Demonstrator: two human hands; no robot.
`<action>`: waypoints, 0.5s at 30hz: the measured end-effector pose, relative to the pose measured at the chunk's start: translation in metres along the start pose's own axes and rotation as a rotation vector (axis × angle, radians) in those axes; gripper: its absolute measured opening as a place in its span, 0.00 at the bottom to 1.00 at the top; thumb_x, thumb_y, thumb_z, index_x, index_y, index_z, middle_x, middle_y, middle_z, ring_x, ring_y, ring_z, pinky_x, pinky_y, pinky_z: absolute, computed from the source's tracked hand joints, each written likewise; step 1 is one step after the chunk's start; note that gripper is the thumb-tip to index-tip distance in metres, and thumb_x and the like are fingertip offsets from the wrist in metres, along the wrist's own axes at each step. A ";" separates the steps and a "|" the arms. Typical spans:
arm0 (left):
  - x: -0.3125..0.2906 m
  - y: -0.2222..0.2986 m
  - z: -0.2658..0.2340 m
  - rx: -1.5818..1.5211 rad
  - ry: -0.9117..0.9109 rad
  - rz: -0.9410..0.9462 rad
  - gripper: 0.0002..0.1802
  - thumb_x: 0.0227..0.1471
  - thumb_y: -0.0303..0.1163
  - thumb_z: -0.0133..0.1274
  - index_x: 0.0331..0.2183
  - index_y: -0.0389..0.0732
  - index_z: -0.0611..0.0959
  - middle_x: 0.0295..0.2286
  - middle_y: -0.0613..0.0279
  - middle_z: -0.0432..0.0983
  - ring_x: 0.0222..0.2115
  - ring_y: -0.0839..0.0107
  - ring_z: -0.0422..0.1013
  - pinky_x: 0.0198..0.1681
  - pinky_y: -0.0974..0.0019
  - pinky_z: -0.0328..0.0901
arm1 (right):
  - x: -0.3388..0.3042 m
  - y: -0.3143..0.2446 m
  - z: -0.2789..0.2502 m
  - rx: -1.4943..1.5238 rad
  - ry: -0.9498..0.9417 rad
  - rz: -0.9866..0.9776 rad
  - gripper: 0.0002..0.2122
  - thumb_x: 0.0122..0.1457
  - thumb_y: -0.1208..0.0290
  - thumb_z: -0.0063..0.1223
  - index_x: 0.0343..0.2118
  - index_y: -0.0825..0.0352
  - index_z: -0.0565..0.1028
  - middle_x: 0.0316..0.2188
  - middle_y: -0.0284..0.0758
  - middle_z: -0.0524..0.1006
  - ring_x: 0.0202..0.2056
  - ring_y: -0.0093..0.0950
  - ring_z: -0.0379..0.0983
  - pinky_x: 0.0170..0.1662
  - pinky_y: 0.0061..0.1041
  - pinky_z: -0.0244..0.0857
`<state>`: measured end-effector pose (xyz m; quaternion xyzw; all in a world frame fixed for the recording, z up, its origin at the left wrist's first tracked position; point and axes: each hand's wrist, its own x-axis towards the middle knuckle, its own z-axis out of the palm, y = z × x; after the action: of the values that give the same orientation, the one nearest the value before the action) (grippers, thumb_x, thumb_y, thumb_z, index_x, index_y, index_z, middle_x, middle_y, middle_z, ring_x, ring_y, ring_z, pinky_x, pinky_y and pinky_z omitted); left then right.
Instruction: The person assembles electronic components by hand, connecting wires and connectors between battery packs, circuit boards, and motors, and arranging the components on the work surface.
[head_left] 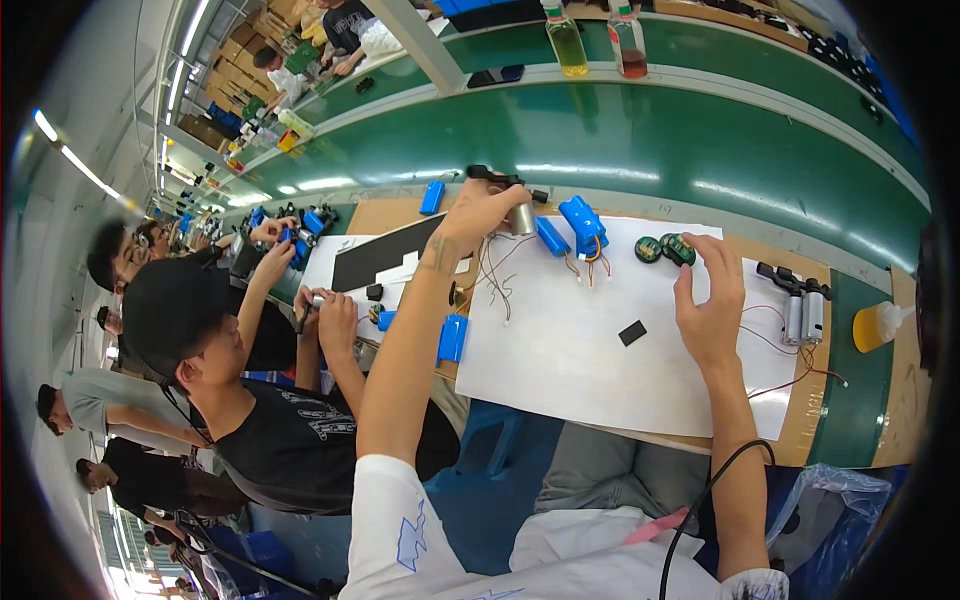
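Note:
My left hand (482,212) is closed around a silver motor with a black bracket (522,218), held above the far edge of the white sheet (570,370). Thin wires hang below it. My right hand (712,310) has its thumb and fingers apart. Its fingertips reach the edge of one round green circuit board (679,249), and a second round board (648,249) lies just left of that. Blue battery packs (582,222) with coloured leads lie between my hands. A small black rectangular pad (632,333) rests on the sheet.
Two silver motors with black brackets (803,312) lie at the right, their wires trailing. Beyond stands a bottle of yellow liquid (878,326). Two more bottles (568,40) and a phone (496,76) sit on the far ledge. A co-worker in a black cap (180,310) works close on my left.

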<state>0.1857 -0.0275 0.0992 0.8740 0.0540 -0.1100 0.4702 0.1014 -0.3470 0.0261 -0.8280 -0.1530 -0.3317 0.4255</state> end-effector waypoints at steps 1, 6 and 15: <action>-0.005 -0.010 -0.006 -0.183 0.083 0.027 0.28 0.52 0.41 0.65 0.46 0.29 0.77 0.43 0.50 0.78 0.34 0.63 0.80 0.35 0.61 0.78 | 0.001 -0.005 0.000 0.023 -0.011 0.015 0.17 0.52 0.85 0.56 0.47 0.70 0.78 0.44 0.43 0.77 0.47 0.43 0.73 0.52 0.37 0.67; -0.053 0.017 -0.028 -0.564 0.089 0.164 0.21 0.64 0.39 0.56 0.51 0.37 0.73 0.38 0.60 0.74 0.29 0.65 0.78 0.24 0.64 0.74 | 0.000 -0.006 -0.001 0.047 -0.033 0.025 0.17 0.53 0.85 0.55 0.47 0.70 0.78 0.43 0.44 0.77 0.46 0.42 0.73 0.51 0.37 0.68; -0.111 0.056 -0.040 -0.558 0.363 0.455 0.21 0.68 0.45 0.52 0.50 0.39 0.71 0.34 0.60 0.75 0.24 0.72 0.74 0.16 0.71 0.63 | -0.011 -0.023 0.008 0.185 -0.121 -0.023 0.17 0.53 0.86 0.55 0.47 0.70 0.78 0.42 0.43 0.79 0.44 0.40 0.76 0.45 0.35 0.71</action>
<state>0.0952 -0.0243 0.1927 0.7077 -0.0310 0.1718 0.6846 0.0849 -0.3268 0.0292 -0.8018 -0.2181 -0.2705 0.4861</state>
